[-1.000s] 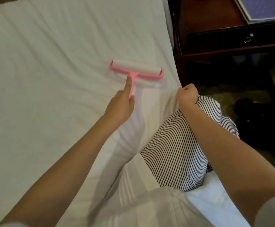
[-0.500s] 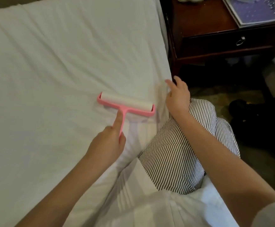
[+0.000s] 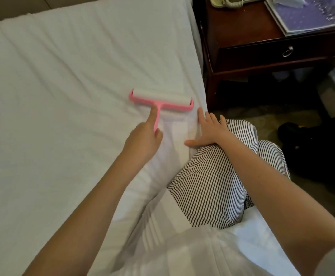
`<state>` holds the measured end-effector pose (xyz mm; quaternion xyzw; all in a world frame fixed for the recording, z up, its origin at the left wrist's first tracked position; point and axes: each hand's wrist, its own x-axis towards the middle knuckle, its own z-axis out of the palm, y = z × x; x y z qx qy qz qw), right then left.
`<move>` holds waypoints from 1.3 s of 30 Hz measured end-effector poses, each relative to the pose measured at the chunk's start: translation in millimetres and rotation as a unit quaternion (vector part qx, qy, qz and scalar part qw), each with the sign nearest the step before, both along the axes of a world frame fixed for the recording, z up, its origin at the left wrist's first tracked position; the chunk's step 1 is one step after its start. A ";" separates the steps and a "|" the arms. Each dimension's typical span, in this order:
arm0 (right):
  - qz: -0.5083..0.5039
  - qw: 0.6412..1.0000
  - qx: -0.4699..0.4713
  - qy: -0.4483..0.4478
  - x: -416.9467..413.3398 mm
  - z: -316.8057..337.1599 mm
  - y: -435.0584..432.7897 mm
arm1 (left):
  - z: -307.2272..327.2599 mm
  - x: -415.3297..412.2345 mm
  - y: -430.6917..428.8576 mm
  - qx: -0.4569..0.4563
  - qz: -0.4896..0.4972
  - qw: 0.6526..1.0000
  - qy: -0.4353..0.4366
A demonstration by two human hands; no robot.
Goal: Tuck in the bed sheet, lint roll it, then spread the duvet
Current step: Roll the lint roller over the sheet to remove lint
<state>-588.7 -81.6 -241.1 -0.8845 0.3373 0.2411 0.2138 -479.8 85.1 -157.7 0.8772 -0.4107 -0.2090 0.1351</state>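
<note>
With left grip (image 3: 142, 142) clamped on pink plastic T-shaped lint roller (image 3: 160, 100) and right grip (image 3: 210, 130) spread flat at its 4 o'clock, risks rucking white fabric bed sheet (image 3: 63, 76) by overpressing.

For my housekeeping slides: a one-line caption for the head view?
Left hand holds a pink-framed white lint roller on the white bed sheet while the right hand presses its edge.
</note>
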 end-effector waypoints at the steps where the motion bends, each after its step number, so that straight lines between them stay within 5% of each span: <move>1: 0.007 1.000 -0.003 0.006 -1.2 -0.1 2.9 | 3.2 -10.2 20.9 0.033 0.009 0.999 -0.013; 6: 0.032 0.998 -0.036 0.046 8.2 5.2 11.8 | 8.7 -52.4 76.8 0.149 0.029 0.986 -0.072; 13: 0.044 0.996 -0.008 0.072 12.7 7.1 7.8 | -2.8 -20.1 -8.9 0.098 0.102 0.987 -0.077; 18: 0.071 0.995 0.051 0.040 -10.1 14.7 -7.5 | -10.5 -33.6 -38.8 0.192 0.131 0.962 -0.141; 22: 0.080 0.991 0.095 0.054 -26.4 31.3 15.0 | 16.6 -54.9 -5.1 0.220 0.140 0.963 -0.074; 26: 0.042 0.983 0.158 0.082 -68.1 33.3 62.3 | 40.8 -106.5 68.9 0.298 0.111 0.941 -0.114; 32: -0.018 0.987 0.156 0.037 -110.2 1.9 108.7 | -1.6 -134.9 96.4 0.283 0.056 0.945 -0.157; 34: -0.020 0.992 0.121 0.002 -115.1 -6.3 112.7 | -19.6 -103.1 71.3 0.214 0.035 0.956 -0.199; 39: -0.014 0.997 0.062 -0.032 -128.0 -11.8 130.6 | 15.5 -79.2 58.5 0.058 0.064 0.995 -0.059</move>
